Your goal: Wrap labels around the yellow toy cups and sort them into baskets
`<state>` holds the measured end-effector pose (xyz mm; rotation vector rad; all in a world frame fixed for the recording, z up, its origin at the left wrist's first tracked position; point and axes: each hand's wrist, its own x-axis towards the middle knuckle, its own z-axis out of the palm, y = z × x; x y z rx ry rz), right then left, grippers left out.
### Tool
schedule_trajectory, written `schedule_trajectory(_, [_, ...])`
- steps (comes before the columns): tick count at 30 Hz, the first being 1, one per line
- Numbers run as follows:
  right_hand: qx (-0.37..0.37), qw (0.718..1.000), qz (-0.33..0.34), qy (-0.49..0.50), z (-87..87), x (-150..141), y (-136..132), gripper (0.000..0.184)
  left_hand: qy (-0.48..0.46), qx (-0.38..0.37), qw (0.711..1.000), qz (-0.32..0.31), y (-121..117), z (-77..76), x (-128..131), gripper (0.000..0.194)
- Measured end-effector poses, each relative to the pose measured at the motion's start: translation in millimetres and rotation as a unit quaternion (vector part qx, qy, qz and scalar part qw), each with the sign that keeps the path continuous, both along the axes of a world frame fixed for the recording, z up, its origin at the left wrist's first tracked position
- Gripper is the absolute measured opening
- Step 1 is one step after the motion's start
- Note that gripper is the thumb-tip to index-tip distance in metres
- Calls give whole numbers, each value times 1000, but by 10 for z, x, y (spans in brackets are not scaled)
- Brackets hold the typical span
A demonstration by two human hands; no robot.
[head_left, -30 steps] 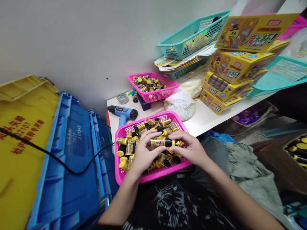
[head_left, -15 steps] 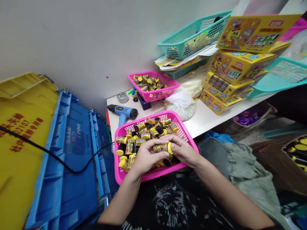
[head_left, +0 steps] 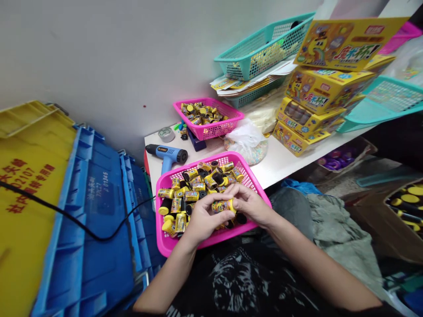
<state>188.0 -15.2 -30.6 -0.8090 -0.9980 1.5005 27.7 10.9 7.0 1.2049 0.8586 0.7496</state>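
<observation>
Over the near pink basket [head_left: 165, 246], both hands are closed on one small yellow-capped canister [head_left: 222, 206] with a colourful printed label. My left hand [head_left: 205, 219] wraps round its body, thumb along the near side. At the capped end, the fingers of my right hand [head_left: 248, 203] grip the yellow cap, which they partly cover. The canister lies sideways, cap toward the right. Beneath and around the hands, the basket holds many similar labelled canisters [head_left: 192, 196], some showing black ends and others yellow caps.
A blue heat gun [head_left: 168, 154] lies behind the basket, beside a tape roll [head_left: 166, 134]. Farther back stand another pink basket [head_left: 211, 132] of canisters, a clear bag [head_left: 247, 143] of small pieces and stacked yellow boxes [head_left: 317, 88]. Blue crates [head_left: 95, 211] stand at left.
My right hand has closed further over the capped end, covering more of the yellow cap. The canister stays between both hands. The whole view has shifted slightly.
</observation>
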Motion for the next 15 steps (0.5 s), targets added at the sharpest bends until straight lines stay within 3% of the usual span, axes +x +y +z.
schedule_trajectory(5, [-49, 997, 34, 41, 79, 38, -49, 57, -65, -101, 992, -44, -11, -38, 2, 38])
schedule_trajectory(8, [-36, 996, 75, 12, 67, 39, -51, 54, -57, -79, 995, -35, -4, -16, 21, 36])
schedule_trajectory(11, [-11, 998, 53, -23, 12, 3, -58, 54, -15, -35, 998, -40, -12, 24, 39, 34])
schedule_trajectory(15, [11, 999, 33, -38, -13, -11, -83, 60, -37, -67, 994, -82, -41, 15, 46, 35])
